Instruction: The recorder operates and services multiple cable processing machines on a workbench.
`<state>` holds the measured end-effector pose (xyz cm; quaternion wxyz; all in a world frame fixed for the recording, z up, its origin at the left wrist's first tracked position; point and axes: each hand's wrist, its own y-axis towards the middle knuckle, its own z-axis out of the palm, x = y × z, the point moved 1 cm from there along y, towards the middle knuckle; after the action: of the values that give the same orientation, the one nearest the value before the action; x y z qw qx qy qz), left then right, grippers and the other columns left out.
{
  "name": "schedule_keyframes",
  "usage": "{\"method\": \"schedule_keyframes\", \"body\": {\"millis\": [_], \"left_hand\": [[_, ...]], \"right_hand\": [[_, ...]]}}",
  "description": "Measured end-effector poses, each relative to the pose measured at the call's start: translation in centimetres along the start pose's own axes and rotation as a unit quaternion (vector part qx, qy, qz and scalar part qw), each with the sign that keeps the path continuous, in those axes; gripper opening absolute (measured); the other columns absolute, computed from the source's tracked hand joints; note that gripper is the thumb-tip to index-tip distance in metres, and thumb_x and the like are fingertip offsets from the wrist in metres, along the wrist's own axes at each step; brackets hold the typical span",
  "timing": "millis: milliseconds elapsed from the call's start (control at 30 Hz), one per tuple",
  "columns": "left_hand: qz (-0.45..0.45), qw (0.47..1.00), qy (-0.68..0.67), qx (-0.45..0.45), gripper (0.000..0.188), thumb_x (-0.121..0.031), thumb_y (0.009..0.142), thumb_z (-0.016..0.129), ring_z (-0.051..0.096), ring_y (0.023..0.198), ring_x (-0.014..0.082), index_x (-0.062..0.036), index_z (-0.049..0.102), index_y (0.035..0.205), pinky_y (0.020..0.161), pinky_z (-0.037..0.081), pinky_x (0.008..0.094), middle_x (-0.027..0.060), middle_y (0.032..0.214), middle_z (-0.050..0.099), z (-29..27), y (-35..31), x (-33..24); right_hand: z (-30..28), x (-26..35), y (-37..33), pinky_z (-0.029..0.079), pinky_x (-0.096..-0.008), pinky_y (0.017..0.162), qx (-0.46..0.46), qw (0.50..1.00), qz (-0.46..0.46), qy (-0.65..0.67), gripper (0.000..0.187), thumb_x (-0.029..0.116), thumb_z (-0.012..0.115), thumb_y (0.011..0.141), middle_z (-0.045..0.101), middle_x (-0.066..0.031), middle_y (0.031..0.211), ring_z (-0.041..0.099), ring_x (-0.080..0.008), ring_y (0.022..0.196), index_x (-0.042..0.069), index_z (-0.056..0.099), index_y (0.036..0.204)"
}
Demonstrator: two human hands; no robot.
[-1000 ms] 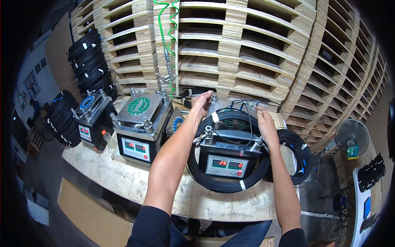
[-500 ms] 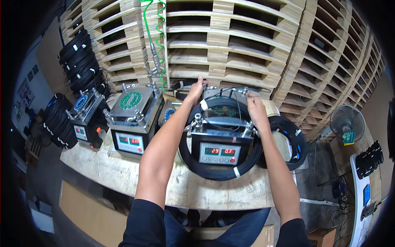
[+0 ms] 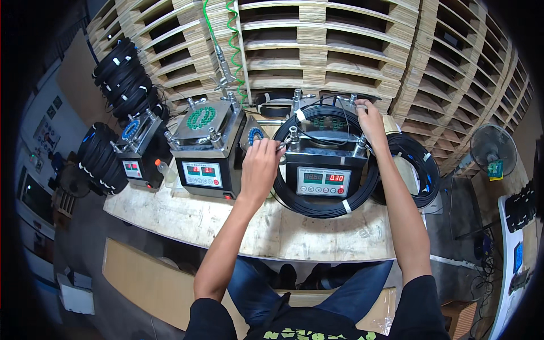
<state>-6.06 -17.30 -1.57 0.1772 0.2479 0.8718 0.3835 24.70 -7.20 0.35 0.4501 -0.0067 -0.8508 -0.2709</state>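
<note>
In front of me stands a bench machine (image 3: 324, 179) with a black front, a small display panel and metal corner posts. A large coil of black cable (image 3: 317, 211), bound with white ties, hangs around it; green-tipped pieces show in the plate on its top. My left hand (image 3: 262, 164) is closed around a clamp lever (image 3: 281, 146) at the machine's front left corner. At the rear right corner, the fingers of my right hand (image 3: 369, 120) curl against a metal clamp (image 3: 354, 100); its lever is mostly hidden by them.
Two similar machines (image 3: 204, 144) (image 3: 135, 148) stand to the left on the wooden bench (image 3: 226, 224), with a small orange-capped bottle (image 3: 164, 170) between them. Another cable coil (image 3: 428, 181) lies right. Stacked pallets (image 3: 317, 51) rise behind; a fan (image 3: 492, 148) stands far right.
My left hand has come from the machine's rear left corner to its front left corner. My right hand stays at the rear right. The left readout on the panel has gone dark.
</note>
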Motion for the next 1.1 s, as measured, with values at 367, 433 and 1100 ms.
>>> {"method": "schedule_keyframes", "body": {"millis": [367,433,1100], "left_hand": [[-0.156,0.984,-0.03,0.085,0.04,-0.034,0.104,0.044,0.063,0.071,0.0415,-0.0022,0.053,0.082,0.057,0.048,0.0512,0.0184,0.077,0.064,-0.7,-0.1,-0.5],[-0.238,0.965,-0.069,0.085,0.047,-0.037,0.103,0.045,0.064,0.072,0.0434,0.0001,0.059,0.079,0.062,0.05,0.0516,0.0218,0.074,0.066,-0.5,0.2,-1.4],[-0.103,0.979,-0.173,-0.009,0.063,-0.03,0.077,0.081,0.053,0.106,0.027,-0.0073,0.057,0.13,0.089,0.045,0.0385,0.0133,0.115,0.058,0.1,2.3,-1.6]], "right_hand": [[1.4,-2.5,0.8,0.048,-0.0311,0.074,-0.017,0.997,-0.07,0.03,0.023,0.014,0.051,0.093,0.068,-0.0118,0.084,0.063,-0.0199,0.079,0.0,0.068,0.101],[0.8,-2.1,0.7,0.048,-0.0315,0.073,-0.02,0.997,-0.066,0.017,0.023,0.014,0.052,0.092,0.068,-0.0124,0.083,0.063,-0.0202,0.078,0.0,0.067,0.102],[-5.1,0.5,-11.6,0.038,-0.0366,0.051,-0.112,0.99,-0.01,0.086,0.024,0.019,0.064,0.094,0.054,-0.0125,0.058,0.048,-0.0213,0.05,-0.003,0.058,0.086]]}}
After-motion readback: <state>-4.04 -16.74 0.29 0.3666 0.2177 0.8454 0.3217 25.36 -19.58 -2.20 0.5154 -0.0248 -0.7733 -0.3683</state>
